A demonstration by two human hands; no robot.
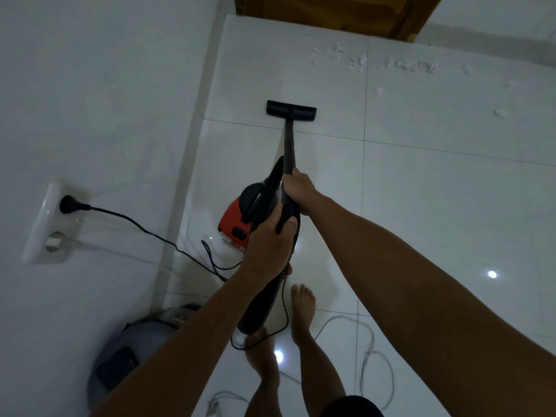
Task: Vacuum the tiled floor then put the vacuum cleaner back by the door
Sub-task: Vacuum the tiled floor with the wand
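The right hand has its fingers wrapped round the wand just above the hose; the left hand sits just behind it, fingers curled on the hose cuff. Both hands are clamped on; neither is free.

From the fingers the wand runs straight ahead and down to the nozzle, which lies flat on the tiled floor with its long side across the wand. The red vacuum body stands on the floor just left of the hands, near the wall, its cord going to a plug in the wall socket.

The relation that counts: white scraps lie beyond the nozzle and to its right, towards the wooden door. The right hand is nearer, so a push forward and rightward looks due. A white cable loops by the bare feet.
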